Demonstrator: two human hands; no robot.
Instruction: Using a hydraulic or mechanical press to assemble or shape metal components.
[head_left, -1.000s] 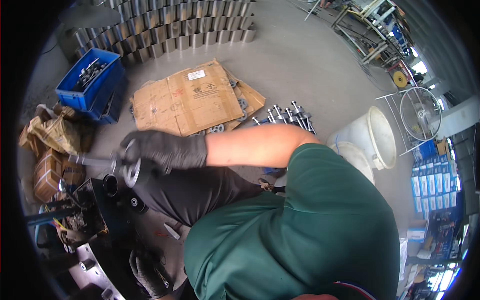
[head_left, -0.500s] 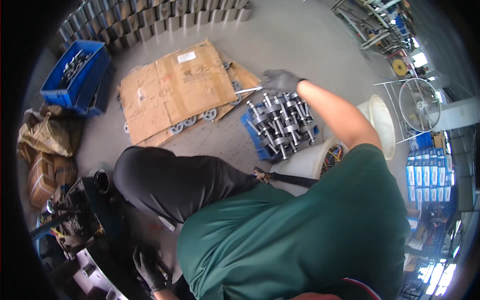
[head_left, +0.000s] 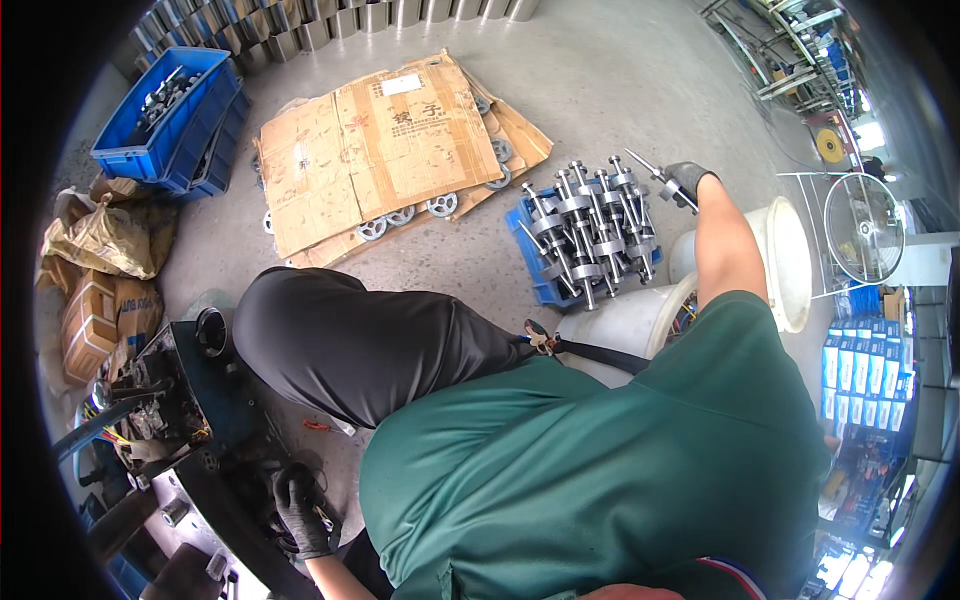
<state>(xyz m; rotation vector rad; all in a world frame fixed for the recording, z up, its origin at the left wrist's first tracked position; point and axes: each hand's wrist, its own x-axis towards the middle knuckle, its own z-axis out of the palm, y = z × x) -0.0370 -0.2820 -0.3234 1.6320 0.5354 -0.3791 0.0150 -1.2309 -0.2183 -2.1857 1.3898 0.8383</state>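
Note:
My right hand [head_left: 686,182], in a dark glove, is closed on a metal shaft [head_left: 656,178] with a thicker collar. It is to the right of a blue crate [head_left: 548,289] heaped with several similar shafts [head_left: 590,228], each bearing a round steel collar. Low on the left, my left hand [head_left: 300,512], also gloved, has its fingers curled beside a dark machine [head_left: 232,490] with a pale metal plate. Whatever those fingers hold is too dark to make out.
Flattened cardboard [head_left: 370,150] covers grey spoked wheels [head_left: 442,205]. Blue bins [head_left: 135,160] of metal parts stand far left, above a cardboard box [head_left: 92,330]. White tubs [head_left: 790,262] and a standing fan [head_left: 865,228] are on the right. Metal cylinders [head_left: 345,20] line the back.
My right hand has moved right, from above the crate's back edge to beyond its right side, carrying the shaft. The left hand stays by the machine with only a slight shift.

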